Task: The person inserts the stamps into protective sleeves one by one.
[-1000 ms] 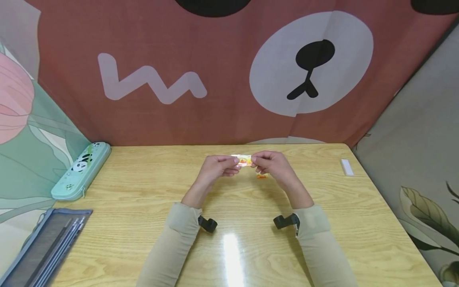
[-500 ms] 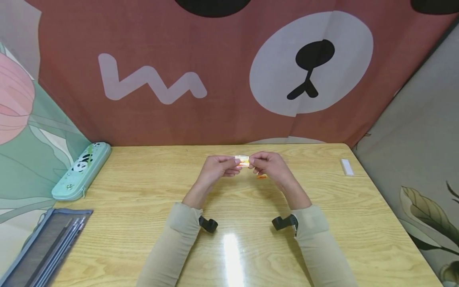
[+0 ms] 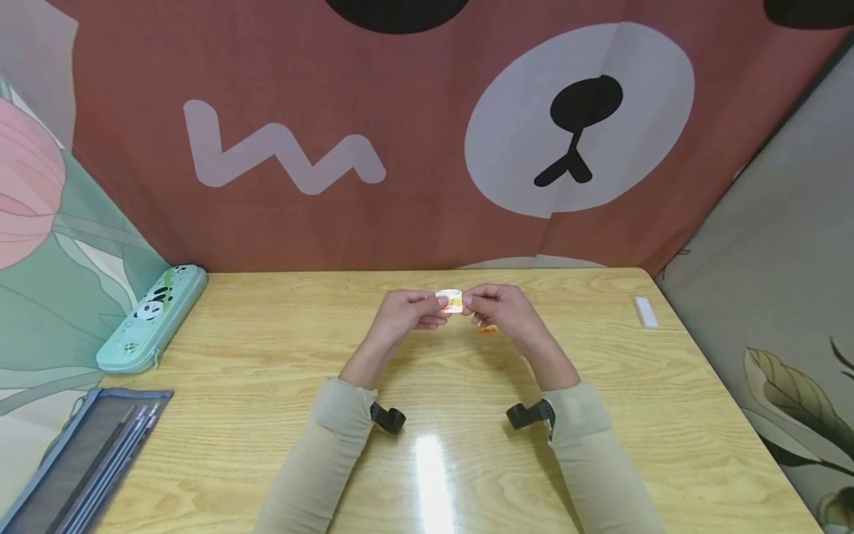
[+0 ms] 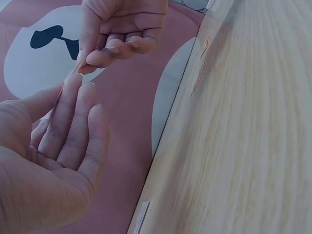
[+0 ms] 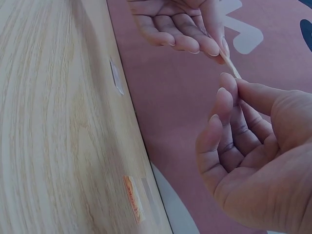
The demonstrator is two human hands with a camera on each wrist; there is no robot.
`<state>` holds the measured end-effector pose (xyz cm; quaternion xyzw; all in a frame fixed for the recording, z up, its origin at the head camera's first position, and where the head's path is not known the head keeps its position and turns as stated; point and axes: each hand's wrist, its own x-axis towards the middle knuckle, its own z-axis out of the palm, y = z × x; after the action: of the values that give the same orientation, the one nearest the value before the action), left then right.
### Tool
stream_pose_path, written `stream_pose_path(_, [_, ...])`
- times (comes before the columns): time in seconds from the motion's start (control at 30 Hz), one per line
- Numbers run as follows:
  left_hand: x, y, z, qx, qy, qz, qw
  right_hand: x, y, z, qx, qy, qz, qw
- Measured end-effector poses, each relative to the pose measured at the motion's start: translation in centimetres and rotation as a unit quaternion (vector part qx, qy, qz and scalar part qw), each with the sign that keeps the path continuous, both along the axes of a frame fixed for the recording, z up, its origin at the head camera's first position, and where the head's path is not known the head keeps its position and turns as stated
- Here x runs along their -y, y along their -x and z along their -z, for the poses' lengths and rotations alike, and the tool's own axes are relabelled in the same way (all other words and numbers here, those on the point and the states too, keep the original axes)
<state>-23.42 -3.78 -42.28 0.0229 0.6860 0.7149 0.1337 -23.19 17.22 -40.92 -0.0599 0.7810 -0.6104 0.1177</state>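
Near the table's back edge, both hands hold a small, thin printed wrapper [image 3: 455, 301] in yellow, orange and white. My left hand [image 3: 408, 308] pinches its left end between thumb and fingertips. At the right end, my right hand [image 3: 503, 308] does the same, with the other fingers loosely bent below. In the right wrist view the wrapper [image 5: 230, 64] appears edge-on as a narrow strip. An orange-printed piece [image 5: 134, 199] lies on the table, partly covered by my right hand in the head view. A thin white strip [image 5: 116, 78] lies near the back edge.
A small white block [image 3: 646, 312] lies at the right. At the left are a mint panda pencil case [image 3: 152, 319] and a grey mesh pouch [image 3: 93, 452] holding several slim sticks. A brown bear-print cloth [image 3: 427, 222] hangs behind the wooden table [image 3: 267, 334].
My right hand has shifted slightly left, closer to my left hand, so less of the wrapper shows between them. Less of the orange-printed piece shows below my right hand.
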Motion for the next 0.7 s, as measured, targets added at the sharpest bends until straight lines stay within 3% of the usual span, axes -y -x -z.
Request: stream_pose_path(0.7, [0.09, -0.15, -0.25, 0.005, -0.003, 0.005, 1.0, -0.21, -0.15, -0.23, -0.006, -0.003, -0.004, 1.0])
